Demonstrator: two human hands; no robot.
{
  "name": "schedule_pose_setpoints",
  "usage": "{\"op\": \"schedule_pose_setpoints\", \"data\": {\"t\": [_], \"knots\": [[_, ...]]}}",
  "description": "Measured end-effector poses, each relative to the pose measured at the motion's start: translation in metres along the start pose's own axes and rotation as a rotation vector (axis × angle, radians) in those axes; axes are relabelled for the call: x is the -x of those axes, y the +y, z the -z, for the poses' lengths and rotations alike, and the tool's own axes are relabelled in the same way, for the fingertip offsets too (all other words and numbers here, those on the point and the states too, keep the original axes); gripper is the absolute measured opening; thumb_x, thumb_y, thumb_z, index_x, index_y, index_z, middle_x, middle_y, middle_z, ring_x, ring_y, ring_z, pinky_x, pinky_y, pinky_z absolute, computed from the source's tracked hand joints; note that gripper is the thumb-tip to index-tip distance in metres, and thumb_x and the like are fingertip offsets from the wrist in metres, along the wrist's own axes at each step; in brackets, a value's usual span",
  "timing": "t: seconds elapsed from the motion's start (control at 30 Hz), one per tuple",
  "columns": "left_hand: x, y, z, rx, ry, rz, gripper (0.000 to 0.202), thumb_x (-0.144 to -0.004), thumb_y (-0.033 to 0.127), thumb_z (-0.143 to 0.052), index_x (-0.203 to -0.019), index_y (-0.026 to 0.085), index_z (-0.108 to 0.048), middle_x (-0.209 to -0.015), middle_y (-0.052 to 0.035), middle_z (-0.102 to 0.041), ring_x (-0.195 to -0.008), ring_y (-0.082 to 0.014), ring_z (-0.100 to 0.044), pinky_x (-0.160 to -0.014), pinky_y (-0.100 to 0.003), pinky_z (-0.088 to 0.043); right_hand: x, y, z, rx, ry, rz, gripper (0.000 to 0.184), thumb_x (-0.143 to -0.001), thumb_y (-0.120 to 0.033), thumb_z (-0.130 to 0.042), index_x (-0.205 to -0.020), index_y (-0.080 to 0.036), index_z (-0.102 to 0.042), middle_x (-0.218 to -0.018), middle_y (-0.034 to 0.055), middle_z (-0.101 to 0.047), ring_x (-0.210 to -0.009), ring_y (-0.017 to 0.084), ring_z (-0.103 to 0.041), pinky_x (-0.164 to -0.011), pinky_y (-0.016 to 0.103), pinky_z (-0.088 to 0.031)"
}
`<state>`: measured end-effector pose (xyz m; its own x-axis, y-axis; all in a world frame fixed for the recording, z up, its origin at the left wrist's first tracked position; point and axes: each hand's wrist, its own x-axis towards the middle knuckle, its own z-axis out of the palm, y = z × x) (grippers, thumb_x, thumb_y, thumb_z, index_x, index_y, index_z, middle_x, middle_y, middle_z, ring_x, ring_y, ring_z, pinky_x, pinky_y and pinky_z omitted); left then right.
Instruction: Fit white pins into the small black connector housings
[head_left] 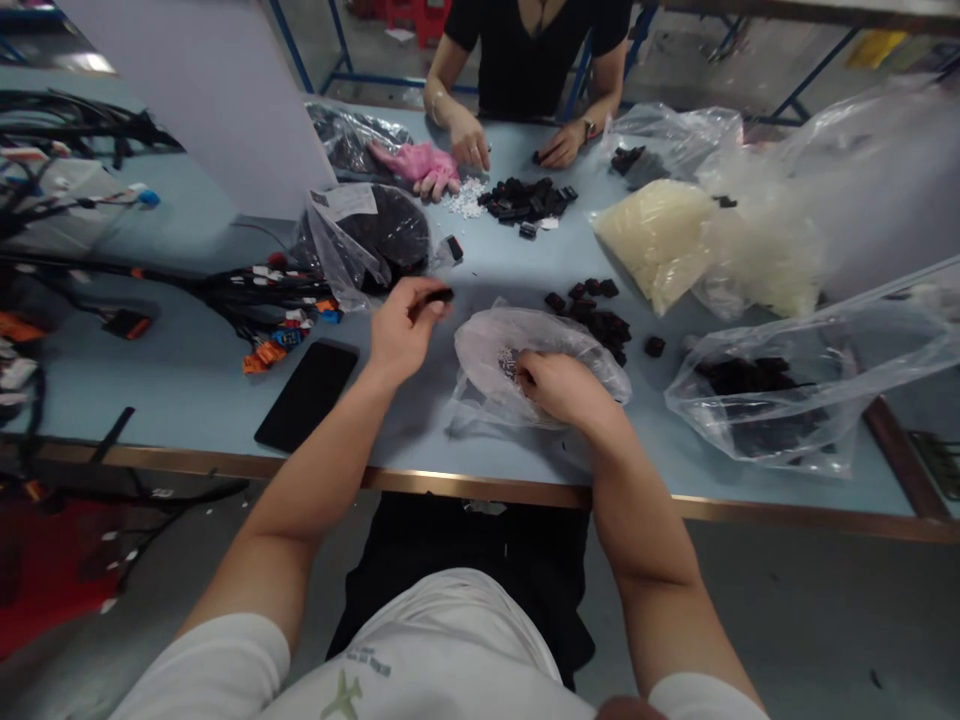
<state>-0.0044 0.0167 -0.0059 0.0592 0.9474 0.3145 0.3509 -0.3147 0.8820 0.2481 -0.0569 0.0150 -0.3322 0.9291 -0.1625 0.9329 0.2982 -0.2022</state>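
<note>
My left hand pinches a small black plastic connector between thumb and fingers, above the table. My right hand reaches into a clear plastic bag holding small metal pieces. Its fingertips are among those pieces, partly hidden by the hand. A loose heap of black connectors lies just beyond the bag. Another clear bag of black connectors lies to my right.
Across the pale blue table, a co-worker's hands work beside a pink glove and black connectors. A wire harness with coloured connectors spreads left, near a black phone. A bag of cream-coloured parts lies far right.
</note>
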Motion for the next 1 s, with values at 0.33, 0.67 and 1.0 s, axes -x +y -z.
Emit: {"op": "schedule_pose_setpoints", "data": {"t": [0.33, 0.67, 1.0], "knots": [[0.037, 0.026, -0.027, 0.691, -0.234, 0.226, 0.049, -0.081, 0.047, -0.093, -0.117, 0.021, -0.074, -0.092, -0.0020, -0.079, -0.080, -0.0209, -0.083, -0.079, -0.035, -0.070, 0.000, 0.011, -0.004, -0.507, 0.443, 0.076, 0.011, -0.088, -0.016, -0.063, -0.091, -0.022, -0.072, -0.086, 0.0029, -0.077, -0.076, 0.018, -0.065, -0.071, 0.030, -0.046], [0.051, 0.029, -0.033, 0.660, -0.356, 0.362, 0.052, -0.082, 0.051, -0.091, -0.119, 0.016, -0.076, -0.099, -0.0093, -0.084, -0.086, -0.0275, -0.085, -0.083, -0.043, -0.074, 0.009, -0.013, -0.008, -0.596, 0.760, 0.169, 0.015, -0.099, -0.036, -0.066, -0.093, -0.028, -0.077, -0.089, 0.0044, -0.075, -0.077, 0.019, -0.065, -0.068, 0.034, -0.054], [0.054, 0.029, -0.035, 0.530, -0.328, 0.296, 0.043, -0.083, 0.047, -0.089, -0.115, 0.020, -0.082, -0.097, -0.0070, -0.086, -0.078, -0.0248, -0.085, -0.079, -0.040, -0.074, 0.007, -0.015, -0.012, -0.552, 0.806, 0.250, 0.018, -0.103, -0.032, -0.065, -0.096, -0.029, -0.081, -0.089, 0.0047, -0.073, -0.083, 0.020, -0.068, -0.075, 0.037, -0.058]]}}
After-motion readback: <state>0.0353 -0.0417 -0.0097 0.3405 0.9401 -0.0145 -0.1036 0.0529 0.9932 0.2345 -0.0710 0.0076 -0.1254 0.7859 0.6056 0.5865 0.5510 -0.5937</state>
